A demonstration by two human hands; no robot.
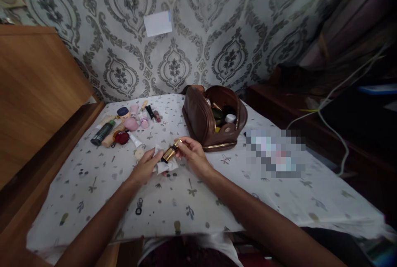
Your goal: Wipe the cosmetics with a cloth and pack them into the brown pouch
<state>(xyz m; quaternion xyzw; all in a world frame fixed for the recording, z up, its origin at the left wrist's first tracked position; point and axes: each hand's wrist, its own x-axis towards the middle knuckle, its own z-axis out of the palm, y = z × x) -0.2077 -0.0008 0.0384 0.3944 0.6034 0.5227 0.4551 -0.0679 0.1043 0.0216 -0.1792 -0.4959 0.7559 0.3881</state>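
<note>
Between my hands is a small gold bottle (169, 154) with a dark neck and a gold cap, tilted up to the right. My right hand (192, 154) is closed on its cap end. A crumpled white tissue (164, 167) lies in my left hand (148, 163), whose fingers are closed on it against the bottle's lower end. Just behind my right hand stands an open brown toiletry bag (198, 120) with its zip undone. Inside it are a white-lidded jar (230, 118) and other items that are partly hidden.
Several cosmetics stand and lie at the back left, among them a dark green bottle (103, 133), a pink sponge (131, 124), a dark red round item (121, 137) and a white tube (135, 140). A blurred-out object lies at right. A wooden cabinet (34, 93) borders the left side.
</note>
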